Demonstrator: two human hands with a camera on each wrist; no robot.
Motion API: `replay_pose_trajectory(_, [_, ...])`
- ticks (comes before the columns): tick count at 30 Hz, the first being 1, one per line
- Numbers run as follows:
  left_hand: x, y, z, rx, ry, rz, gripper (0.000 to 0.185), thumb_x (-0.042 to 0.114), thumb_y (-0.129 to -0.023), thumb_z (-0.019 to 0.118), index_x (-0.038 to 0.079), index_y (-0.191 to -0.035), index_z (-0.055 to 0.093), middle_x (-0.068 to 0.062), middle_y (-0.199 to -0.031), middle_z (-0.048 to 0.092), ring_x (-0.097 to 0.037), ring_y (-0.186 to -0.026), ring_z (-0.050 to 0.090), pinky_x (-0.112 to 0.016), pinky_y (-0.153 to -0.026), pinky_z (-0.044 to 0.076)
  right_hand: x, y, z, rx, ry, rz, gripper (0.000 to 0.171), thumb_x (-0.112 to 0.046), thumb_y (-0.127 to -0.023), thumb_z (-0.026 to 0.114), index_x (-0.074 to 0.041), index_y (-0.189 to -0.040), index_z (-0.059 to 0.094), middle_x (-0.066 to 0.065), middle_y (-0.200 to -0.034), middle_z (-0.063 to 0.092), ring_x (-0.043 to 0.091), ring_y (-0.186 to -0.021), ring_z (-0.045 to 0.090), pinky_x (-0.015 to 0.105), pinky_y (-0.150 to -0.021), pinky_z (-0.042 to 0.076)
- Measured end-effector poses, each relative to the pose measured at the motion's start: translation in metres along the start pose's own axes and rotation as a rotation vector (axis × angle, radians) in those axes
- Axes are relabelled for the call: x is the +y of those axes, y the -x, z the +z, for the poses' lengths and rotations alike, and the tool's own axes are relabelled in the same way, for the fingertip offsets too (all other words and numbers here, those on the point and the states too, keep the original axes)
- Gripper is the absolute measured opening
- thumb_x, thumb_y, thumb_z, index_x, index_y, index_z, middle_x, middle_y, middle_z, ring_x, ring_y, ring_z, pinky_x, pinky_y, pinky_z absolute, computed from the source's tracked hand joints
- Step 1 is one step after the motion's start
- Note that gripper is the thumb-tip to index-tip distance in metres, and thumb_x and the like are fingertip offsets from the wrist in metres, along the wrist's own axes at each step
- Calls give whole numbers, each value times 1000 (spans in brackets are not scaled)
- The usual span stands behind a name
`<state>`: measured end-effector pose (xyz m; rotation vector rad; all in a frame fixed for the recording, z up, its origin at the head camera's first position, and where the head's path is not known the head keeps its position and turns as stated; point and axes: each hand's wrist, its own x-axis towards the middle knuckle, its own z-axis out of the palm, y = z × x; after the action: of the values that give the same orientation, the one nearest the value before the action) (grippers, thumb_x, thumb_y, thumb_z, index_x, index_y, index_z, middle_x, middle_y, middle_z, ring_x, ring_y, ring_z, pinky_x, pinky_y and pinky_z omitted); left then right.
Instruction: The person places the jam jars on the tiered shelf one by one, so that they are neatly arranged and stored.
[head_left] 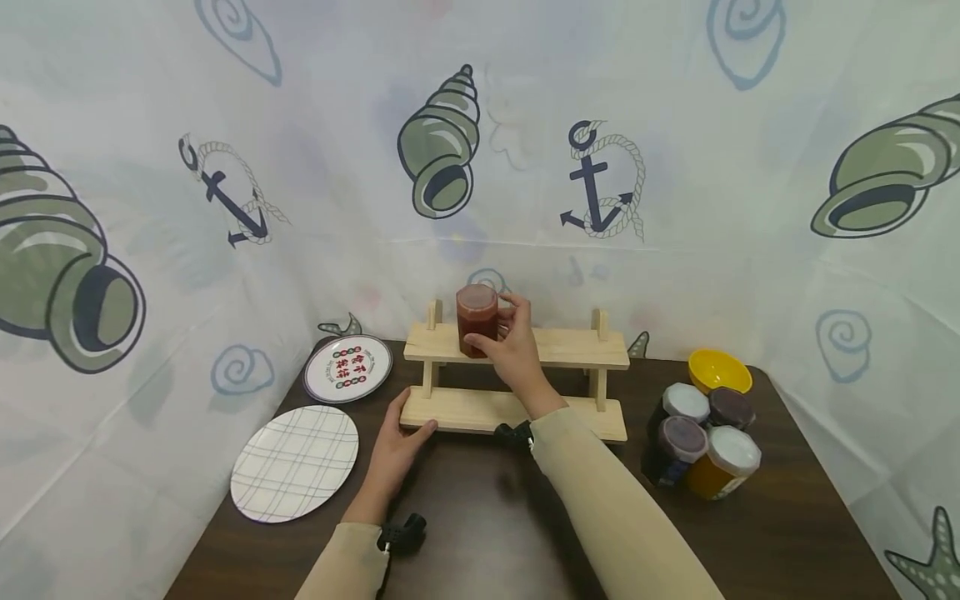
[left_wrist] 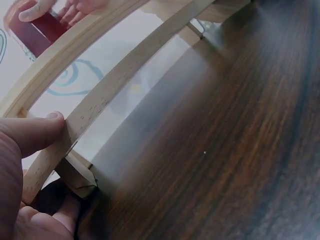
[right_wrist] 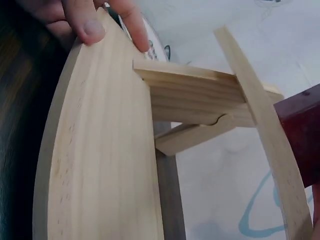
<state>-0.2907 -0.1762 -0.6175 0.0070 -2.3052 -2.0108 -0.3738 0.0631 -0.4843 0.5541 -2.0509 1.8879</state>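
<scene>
Dark wood tabletop [head_left: 480,533]. Left edge: plaid plate [head_left: 295,462]; behind it, near the back-left corner, printed round plate [head_left: 348,367]. Right side: four lidded jars [head_left: 701,439] clustered, touching. Yellow bowl [head_left: 719,371] just behind them, back-right corner.

Bright even light, soft shadows, fisheye bending at edges, blurred close-up wrist views
</scene>
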Motion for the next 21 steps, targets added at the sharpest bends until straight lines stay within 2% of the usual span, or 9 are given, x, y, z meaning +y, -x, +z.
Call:
replay_pose_trajectory(3, [1, 0, 0, -6, 3, 8, 93, 24, -98, 85, 20, -172, 30, -14, -175, 35, -30, -159, 39, -41, -124, 37, -3, -1, 0, -35, 0, 28, 75, -15, -96, 85, -9, -154, 38, 13, -150, 57, 32, -141, 60, 54, -120, 49])
replay_pose_trajectory(5, [1, 0, 0, -3, 0, 7, 93, 24, -97, 85, 20, -172, 30, -14, -175, 35, -30, -159, 38, -47, -126, 35, -5, -2, -1, -64, 23, 43, 69, -13, -98, 82, -10, -152, 40, 11, -154, 55, 31, -146, 56, 53, -124, 45])
replay_pose_trajectory(10, [1, -1, 1, -6, -11, 14, 92, 24, -99, 84, 18, -172, 29, -18, -176, 33, -35, -160, 37, -55, -128, 33, -9, -7, -3, -139, 97, 92, 70, -1, -102, 74, -14, -158, 36, 15, -161, 50, 35, -154, 48, 55, -129, 38])
replay_pose_trajectory(15, [5, 2, 1, -9, -17, 16, 91, 22, -100, 82, 16, -173, 28, -19, -177, 31, -37, -161, 36, -57, -128, 34, -12, -6, -6, -171, 167, 158, 77, -6, -101, 78, -21, -164, 37, 19, -155, 57, 37, -148, 58, 51, -124, 46])
replay_pose_trajectory(21, [7, 3, 2, -10, -12, 4, 90, 20, -101, 81, 17, -173, 27, -18, -176, 32, -35, -159, 38, -55, -126, 35, -10, -7, -5, -151, 205, 184, 77, -20, -97, 85, -32, -162, 46, 14, -148, 66, 32, -141, 64, 46, -117, 52])
